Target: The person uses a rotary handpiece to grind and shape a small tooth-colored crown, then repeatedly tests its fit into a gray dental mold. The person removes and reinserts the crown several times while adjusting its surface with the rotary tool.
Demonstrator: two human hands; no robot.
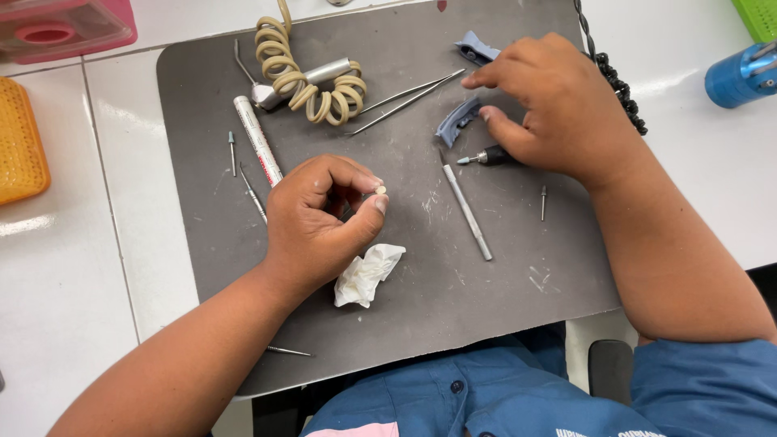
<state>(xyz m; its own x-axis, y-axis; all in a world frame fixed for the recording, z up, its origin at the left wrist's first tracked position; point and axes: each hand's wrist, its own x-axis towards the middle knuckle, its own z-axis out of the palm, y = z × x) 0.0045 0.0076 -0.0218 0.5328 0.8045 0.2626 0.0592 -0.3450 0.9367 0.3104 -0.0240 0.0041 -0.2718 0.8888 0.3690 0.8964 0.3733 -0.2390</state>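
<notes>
My left hand (324, 218) pinches a tiny cream-coloured tooth-like piece (380, 189) between thumb and fingertips above the grey work mat (453, 299). A crumpled white tissue (368, 273) lies just below that hand. My right hand (550, 105) rests on the mat further back, fingers spread over a rotary handpiece with a pale blue tip (483, 157); its thumb touches a grey-blue curved piece (457, 120), and a second grey-blue piece (477, 48) sits by the fingertips.
On the mat lie a white marker pen (257, 137), a coiled beige hose with a metal nozzle (312, 81), thin metal probes (405, 99), a metal rod (468, 212) and small burs (543, 202). A yellow basket (20, 154), pink box (61, 28) and blue tool (740, 74) surround it.
</notes>
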